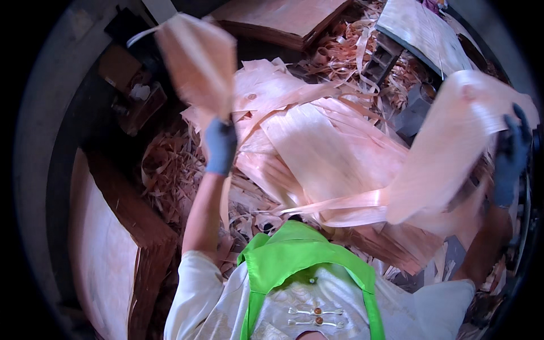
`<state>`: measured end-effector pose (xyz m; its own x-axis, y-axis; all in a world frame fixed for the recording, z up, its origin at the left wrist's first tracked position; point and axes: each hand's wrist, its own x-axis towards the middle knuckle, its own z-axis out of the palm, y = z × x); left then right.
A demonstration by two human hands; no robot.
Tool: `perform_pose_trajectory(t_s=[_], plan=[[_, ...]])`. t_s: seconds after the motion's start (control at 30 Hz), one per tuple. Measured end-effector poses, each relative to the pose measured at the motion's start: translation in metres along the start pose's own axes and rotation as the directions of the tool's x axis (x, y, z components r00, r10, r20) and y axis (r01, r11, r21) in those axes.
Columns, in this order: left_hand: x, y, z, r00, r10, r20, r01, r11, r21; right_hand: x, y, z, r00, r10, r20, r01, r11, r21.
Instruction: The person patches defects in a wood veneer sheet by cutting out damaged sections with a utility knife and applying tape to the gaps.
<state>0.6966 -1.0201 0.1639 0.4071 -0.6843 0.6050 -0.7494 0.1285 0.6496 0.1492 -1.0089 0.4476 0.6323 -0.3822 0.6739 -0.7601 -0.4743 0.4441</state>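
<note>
While a thin brown wood sheet is held up in the upper left of the frame, its lower end is clasped in the closed fingers of the gloved left hand. A broad pale sheet is seen tilted at the right, its outer edge met by the gloved right hand; those fingers look extended, and whether the sheet is pinched cannot be told. Both sheets are blurred. Beneath and between them, a loose pile of similar sheets is spread across the centre. The step in hand is judged to be the separating of single sheets; for the next move, a controlled release and flat laying seem called for, lest thin edges be split.
</note>
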Motion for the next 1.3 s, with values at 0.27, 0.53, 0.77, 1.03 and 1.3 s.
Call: perform_pose_trajectory(t_s=[0.27, 0.53, 0.77, 1.03, 1.3], plan=[[-0.038, 0.221, 0.089, 0.597, 0.746, 0.295, -0.622, 0.663, -0.417, -0.001, -0.133, 0.035, 0.929, -0.18, 0.322, 0.139, 0.979, 0.146], [-0.097, 0.243, 0.067, 0.382, 0.863, 0.331, -0.755, 0.498, -0.426, -0.04, -0.153, 0.033, 0.769, -0.344, 0.539, 0.232, 0.936, 0.267], [-0.098, 0.196, 0.046, 0.56, 0.76, 0.331, -0.462, 0.618, -0.636, -0.061, -0.156, 0.054, 0.678, -0.255, 0.69, 0.121, 0.964, 0.238], [-0.174, -0.091, 0.085, 0.738, -0.407, 0.538, 0.526, 0.846, -0.082, -0.126, -0.039, -0.003, 0.707, 0.404, 0.58, -0.46, 0.886, -0.056], [-0.243, -0.07, 0.179, 0.038, -0.468, 0.883, 0.994, -0.069, -0.079, -0.243, 0.154, -0.104, 0.503, 0.792, 0.347, -0.699, 0.608, -0.375]])
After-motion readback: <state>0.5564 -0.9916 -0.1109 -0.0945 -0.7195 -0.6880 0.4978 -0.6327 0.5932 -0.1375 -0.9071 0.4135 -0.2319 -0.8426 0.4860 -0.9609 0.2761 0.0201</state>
